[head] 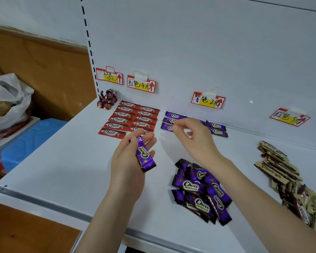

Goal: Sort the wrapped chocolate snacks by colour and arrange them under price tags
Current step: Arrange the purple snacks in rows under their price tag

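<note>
Closest in, at five o'clock in the view, a loose heap of purple snacks (201,190) lies jumbled on the white shelf (62,161), wrappers crossing every which way. Out at three o'clock sits a messy pile of gold-and-brown snacks (281,172), running along the right edge.

Up a step, and here's the left hand (130,161), palm up near the centre, fingers curled round a single purple snack (144,156) that lies lengthwise across the palm. At two o'clock from it, the right hand (195,139) hovers with fingers loosely bent, thumb and forefinger apart, nothing visible between them. Whether its fingertips touch a wrapper below, I cannot tell.

Just beyond that hand, the sorted purple rows (215,128) lie flat against the back panel, under the purple price tag (208,101). At eleven o'clock from the left hand, the red snacks (130,117) sit in two tidy columns beneath the red price tag (141,84). Left again, a cluster of foil-wrapped sweets (107,100) sits under another tag (109,77). Far right, at two o'clock, a fourth tag (289,118) hangs on the panel.

Off the shelf at nine o'clock: a white plastic bag (7,99) and a blue box (29,141).
</note>
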